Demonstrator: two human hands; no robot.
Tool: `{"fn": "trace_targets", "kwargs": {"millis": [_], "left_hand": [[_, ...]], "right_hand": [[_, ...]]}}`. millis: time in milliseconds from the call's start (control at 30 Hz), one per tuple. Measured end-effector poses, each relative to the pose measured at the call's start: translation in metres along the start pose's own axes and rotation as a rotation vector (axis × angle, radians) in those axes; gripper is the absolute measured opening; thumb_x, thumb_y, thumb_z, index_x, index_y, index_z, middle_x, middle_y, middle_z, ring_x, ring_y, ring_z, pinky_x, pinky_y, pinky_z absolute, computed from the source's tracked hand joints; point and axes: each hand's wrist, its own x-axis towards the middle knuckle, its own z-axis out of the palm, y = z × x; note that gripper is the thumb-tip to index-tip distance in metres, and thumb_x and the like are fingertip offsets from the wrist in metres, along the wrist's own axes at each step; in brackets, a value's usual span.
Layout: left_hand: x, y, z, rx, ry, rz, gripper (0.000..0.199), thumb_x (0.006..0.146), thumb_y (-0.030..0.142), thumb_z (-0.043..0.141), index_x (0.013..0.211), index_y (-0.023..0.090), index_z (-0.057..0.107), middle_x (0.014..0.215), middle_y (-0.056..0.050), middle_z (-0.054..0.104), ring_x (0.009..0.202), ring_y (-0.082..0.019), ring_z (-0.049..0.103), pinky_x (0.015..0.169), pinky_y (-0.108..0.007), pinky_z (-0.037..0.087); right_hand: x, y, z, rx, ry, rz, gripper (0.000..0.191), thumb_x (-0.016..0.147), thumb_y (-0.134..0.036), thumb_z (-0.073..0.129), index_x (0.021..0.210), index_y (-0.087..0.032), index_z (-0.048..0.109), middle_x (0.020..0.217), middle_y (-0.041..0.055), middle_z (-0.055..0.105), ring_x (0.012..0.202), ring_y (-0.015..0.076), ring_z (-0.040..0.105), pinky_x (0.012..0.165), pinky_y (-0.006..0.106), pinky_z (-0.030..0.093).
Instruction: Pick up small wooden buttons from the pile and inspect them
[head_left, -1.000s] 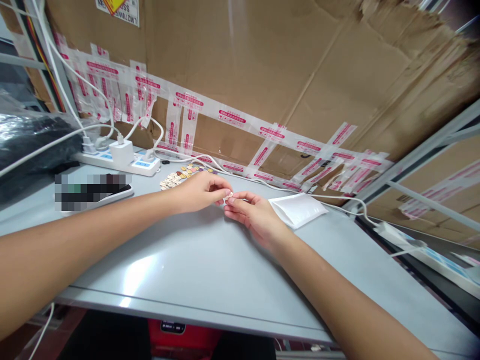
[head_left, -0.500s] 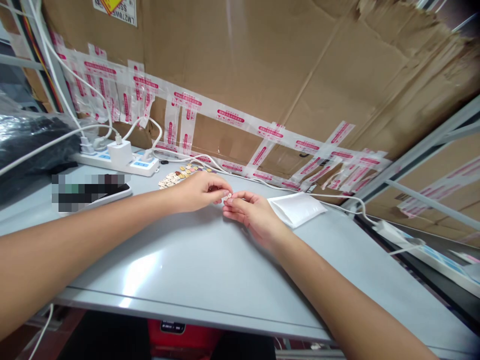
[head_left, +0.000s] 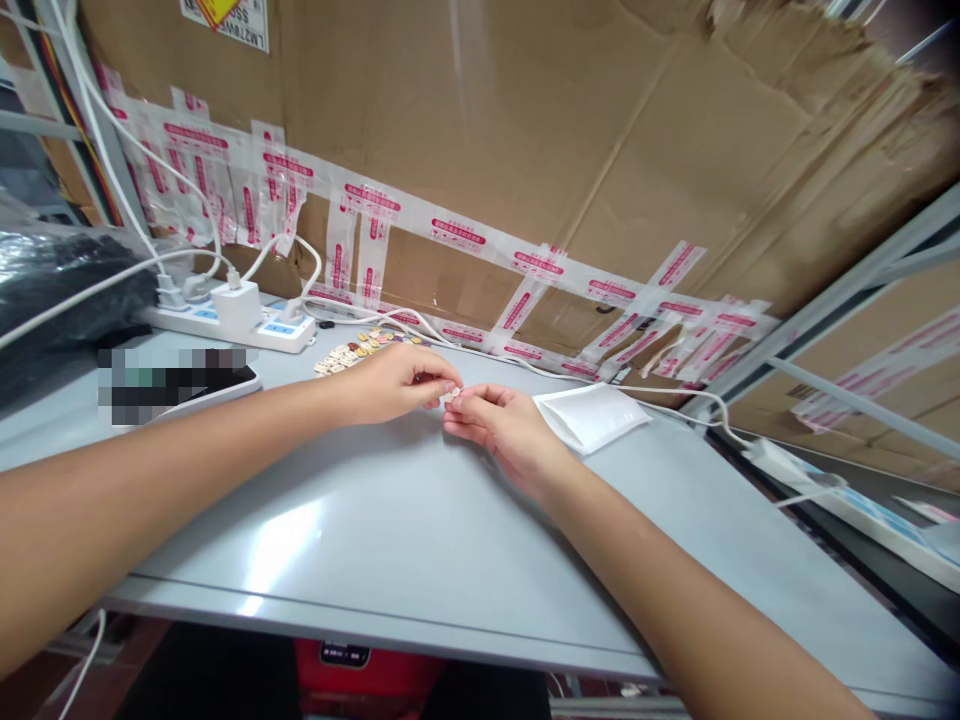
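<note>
Over the middle of the grey table, my left hand (head_left: 394, 382) and my right hand (head_left: 510, 430) meet fingertip to fingertip. Between their pinched thumbs and fingers is a small pale button (head_left: 453, 395), partly covered by the fingertips. Its fine details are too small to make out. Behind my left wrist lies a spread of small buttons (head_left: 335, 360), whitish, yellow, brown and purple, some hidden by the hand. A white pouch (head_left: 596, 415) lies flat just beyond my right hand.
A phone-like device (head_left: 225, 385), partly blurred out, lies left of my left forearm. Behind it stands a white power strip (head_left: 285, 333) with plugs and cables. A large taped cardboard box (head_left: 480, 130) walls off the back. Another power strip (head_left: 862, 510) is at the right.
Both hands stay nearly in place, still pinching the button, which shows at a slightly different angle. The whole view has shifted very slightly.
</note>
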Motion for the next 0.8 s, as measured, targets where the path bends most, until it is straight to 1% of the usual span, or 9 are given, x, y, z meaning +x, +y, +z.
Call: {"fn": "trace_targets", "kwargs": {"millis": [167,367,533,700,800], "left_hand": [[-0.0006,-0.0014,0.0001,-0.003,0.022,0.030,0.024,0.090,0.023,0.053,0.099,0.020,0.075,0.092,-0.003,0.073,0.083,-0.014,0.064,0.081,-0.027,0.048],[-0.0036,-0.0019,0.0016,0.023,0.012,0.116,0.027,0.088,0.025,0.059,0.111,0.023,0.074,0.100,-0.005,0.073,0.087,-0.016,0.065,0.073,-0.025,0.049],[-0.0034,-0.0034,0.0038,0.057,0.065,0.117,0.026,0.090,0.029,0.059,0.110,0.023,0.074,0.096,-0.005,0.074,0.086,-0.016,0.066,0.076,-0.027,0.050],[-0.0032,-0.0014,0.0060,0.060,0.106,0.107,0.029,0.091,0.033,0.059,0.113,0.022,0.073,0.097,-0.006,0.073,0.084,-0.015,0.066,0.072,-0.027,0.050],[-0.0038,0.0011,0.0070,0.039,0.127,0.100,0.028,0.091,0.032,0.059,0.112,0.021,0.074,0.096,-0.005,0.073,0.084,-0.015,0.065,0.072,-0.026,0.050]], "right_hand": [[0.0005,0.0003,-0.0008,0.013,0.000,-0.016,0.015,0.068,-0.019,0.079,0.073,-0.014,0.065,0.077,0.0049,0.070,0.069,0.0128,0.068,0.081,0.030,0.058],[-0.0001,-0.0039,-0.0032,0.059,-0.025,-0.033,0.017,0.065,-0.020,0.081,0.069,-0.016,0.065,0.079,0.0062,0.072,0.070,0.0133,0.067,0.079,0.029,0.058],[-0.0008,-0.0056,-0.0046,0.072,-0.030,-0.023,0.016,0.064,-0.022,0.081,0.069,-0.015,0.067,0.078,0.0061,0.071,0.069,0.0124,0.064,0.077,0.028,0.056],[-0.0014,-0.0071,-0.0068,0.102,-0.084,-0.035,0.019,0.062,-0.025,0.083,0.067,-0.015,0.068,0.075,0.0040,0.069,0.069,0.0115,0.061,0.078,0.027,0.054],[-0.0028,-0.0093,-0.0071,0.098,-0.076,-0.043,0.019,0.062,-0.025,0.083,0.067,-0.014,0.069,0.074,0.0037,0.069,0.069,0.0110,0.061,0.078,0.027,0.054]]}}
